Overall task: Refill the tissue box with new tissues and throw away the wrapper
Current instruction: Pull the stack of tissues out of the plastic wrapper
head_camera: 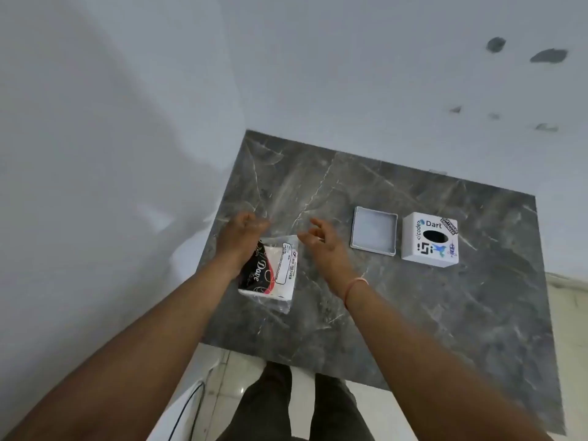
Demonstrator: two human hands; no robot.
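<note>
A pack of tissues point(270, 275) in a clear plastic wrapper with a black, red and white "Dove" print stands on the grey marble table point(413, 313). My left hand point(238, 237) pinches the wrapper's top left edge. My right hand point(321, 240) pinches the top right edge, and the clear film stretches between the two hands. To the right lies the white tissue box base point(374, 230), hollow side up and empty. Beside it stands the white box cover point(429, 239) with stickers and a dark oval slot.
White walls rise behind and to the left of the table. Below the table's near edge I see pale floor tiles, my dark trousers point(299, 405) and a thin black cable point(187, 405). The right half of the table is bare marble.
</note>
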